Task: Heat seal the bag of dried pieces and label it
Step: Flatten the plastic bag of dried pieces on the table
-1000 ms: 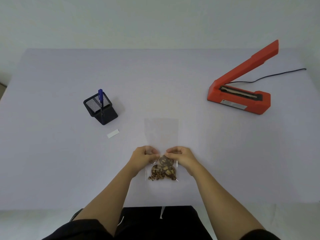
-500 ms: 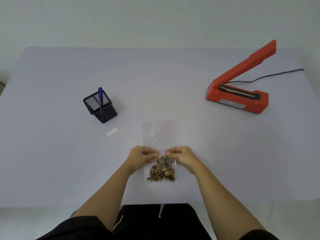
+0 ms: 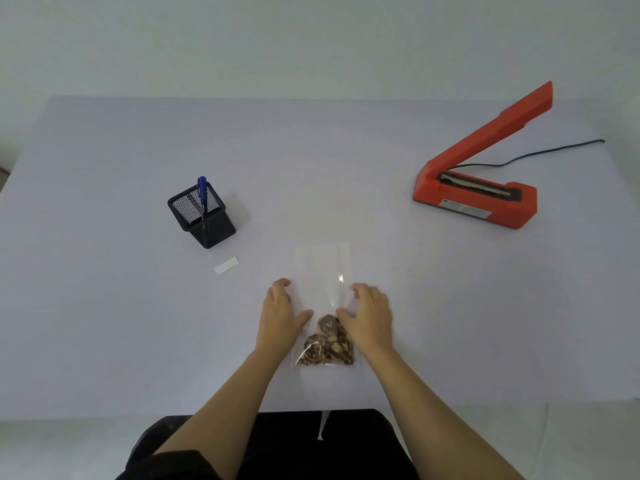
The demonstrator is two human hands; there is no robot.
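Note:
A clear plastic bag (image 3: 323,271) lies flat on the table near the front edge, with brown dried pieces (image 3: 329,342) gathered at its near end. My left hand (image 3: 280,315) rests on the bag's left edge and my right hand (image 3: 369,315) on its right edge, fingers spread and pressing down on either side of the empty upper part. An orange heat sealer (image 3: 478,195) stands at the right with its arm raised. A small white label (image 3: 226,265) lies to the left of the bag.
A black mesh pen holder (image 3: 201,216) with a blue pen (image 3: 202,194) stands at the left, just behind the label. The sealer's black cord (image 3: 540,154) runs off toward the table's right edge. The table (image 3: 104,323) has a pale lilac cover.
Both hands have let go of their pinch above the dried pieces, spread their fingers and slid apart to the bag's sides. The bag's upper part now lies flatter.

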